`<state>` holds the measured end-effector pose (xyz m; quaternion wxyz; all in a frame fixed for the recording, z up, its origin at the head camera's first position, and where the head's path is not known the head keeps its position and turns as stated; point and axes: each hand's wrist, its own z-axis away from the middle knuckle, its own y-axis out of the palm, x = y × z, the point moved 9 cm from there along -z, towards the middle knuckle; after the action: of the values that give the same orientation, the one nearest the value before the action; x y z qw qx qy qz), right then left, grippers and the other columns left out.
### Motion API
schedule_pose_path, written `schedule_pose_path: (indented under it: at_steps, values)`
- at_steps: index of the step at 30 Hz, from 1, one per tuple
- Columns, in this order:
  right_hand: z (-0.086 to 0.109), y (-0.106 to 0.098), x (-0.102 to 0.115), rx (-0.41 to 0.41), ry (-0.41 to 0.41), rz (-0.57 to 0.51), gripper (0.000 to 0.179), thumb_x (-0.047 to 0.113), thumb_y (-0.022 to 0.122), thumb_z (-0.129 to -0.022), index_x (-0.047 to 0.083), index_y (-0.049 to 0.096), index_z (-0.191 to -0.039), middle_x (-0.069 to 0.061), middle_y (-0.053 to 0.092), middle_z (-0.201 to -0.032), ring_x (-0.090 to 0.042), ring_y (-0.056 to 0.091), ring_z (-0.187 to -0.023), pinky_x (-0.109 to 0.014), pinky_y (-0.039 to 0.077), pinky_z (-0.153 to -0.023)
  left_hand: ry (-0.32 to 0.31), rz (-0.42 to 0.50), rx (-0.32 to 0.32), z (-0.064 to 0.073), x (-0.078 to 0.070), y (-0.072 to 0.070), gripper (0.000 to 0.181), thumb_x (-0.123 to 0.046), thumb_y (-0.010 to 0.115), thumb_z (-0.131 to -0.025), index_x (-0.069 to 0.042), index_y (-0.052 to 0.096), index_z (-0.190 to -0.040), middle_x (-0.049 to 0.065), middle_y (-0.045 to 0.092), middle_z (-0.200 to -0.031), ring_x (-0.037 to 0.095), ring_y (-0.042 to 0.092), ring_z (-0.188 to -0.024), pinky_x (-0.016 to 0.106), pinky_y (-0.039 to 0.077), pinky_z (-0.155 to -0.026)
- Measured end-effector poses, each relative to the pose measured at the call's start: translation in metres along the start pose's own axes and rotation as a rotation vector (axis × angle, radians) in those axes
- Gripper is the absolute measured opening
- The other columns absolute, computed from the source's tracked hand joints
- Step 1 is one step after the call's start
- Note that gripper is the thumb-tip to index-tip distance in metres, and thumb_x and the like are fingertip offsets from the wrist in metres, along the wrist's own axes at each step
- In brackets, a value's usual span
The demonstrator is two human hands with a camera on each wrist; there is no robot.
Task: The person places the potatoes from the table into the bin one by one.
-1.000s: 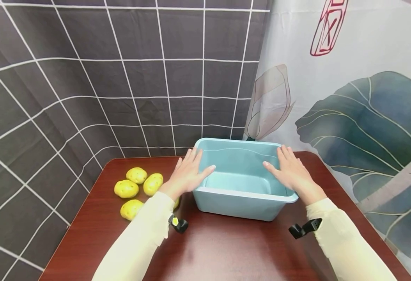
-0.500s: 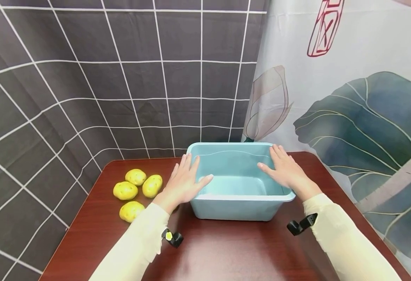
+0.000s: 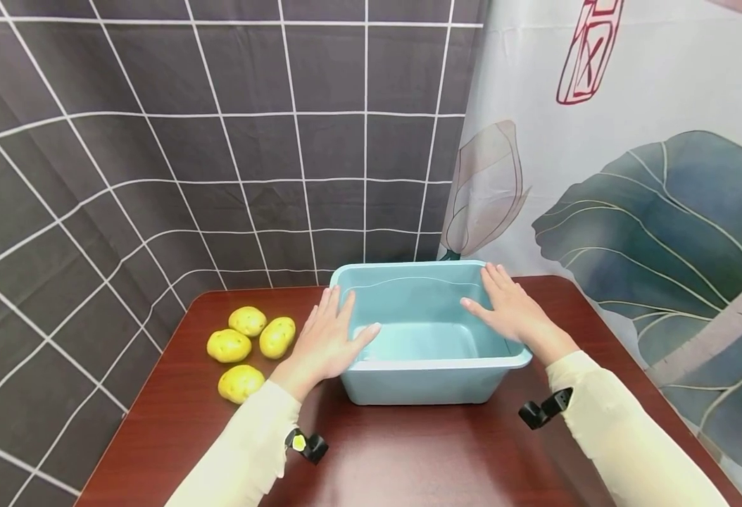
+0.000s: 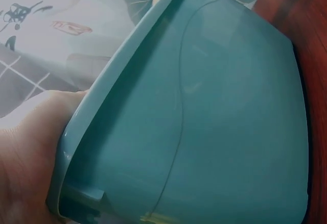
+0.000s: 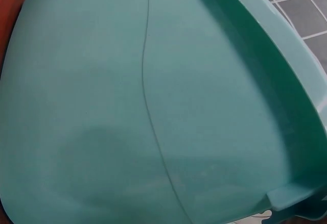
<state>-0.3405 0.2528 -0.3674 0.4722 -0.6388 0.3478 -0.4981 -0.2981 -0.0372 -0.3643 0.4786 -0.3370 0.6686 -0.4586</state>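
Observation:
A light blue rectangular plastic basin [image 3: 422, 386] stands upright on the table. My left hand [image 3: 325, 339] lies along its left end, fingers straight and thumb over the rim. At the opposite end, my right hand [image 3: 515, 310] touches the rim with straight fingers, the thumb pointing inward. In the left wrist view, part of the left hand [image 4: 30, 152] rests against the rim beside the basin's outer wall [image 4: 230, 112]. The right wrist view is mostly filled by the outer wall [image 5: 102, 91]; the right hand's fingers cannot be seen there.
Several yellow potatoes [image 3: 228, 346] lie in a loose group on the dark red table [image 3: 174, 415], left of the basin. A dark gridded curtain [image 3: 333, 141] hangs behind, and a white leaf-patterned curtain [image 3: 536, 155] hangs to the right.
The basin has slid left and slightly nearer to me, with both hands moving along at its ends. A potato partly seen by my left wrist earlier is now out of sight.

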Motion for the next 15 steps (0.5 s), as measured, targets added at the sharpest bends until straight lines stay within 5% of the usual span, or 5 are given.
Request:
schedule_pose_path:
  at_steps: [15]
  values:
    - [0.0036,0.0032,0.0099,0.004,-0.001,-0.006,0.095,0.065,0.04,-0.093,-0.005,0.013,-0.151,-0.022,0.006,-0.158,-0.036,-0.002,-0.146,-0.056,0.008,-0.113,-0.013,0.02,-0.005,0.0089,0.0097,-0.001,0.09,-0.075,0.03,-0.089,-0.012,0.023,-0.153,0.013,0.011,-0.16,0.027,0.0,-0.147,0.049,0.013,-0.116]
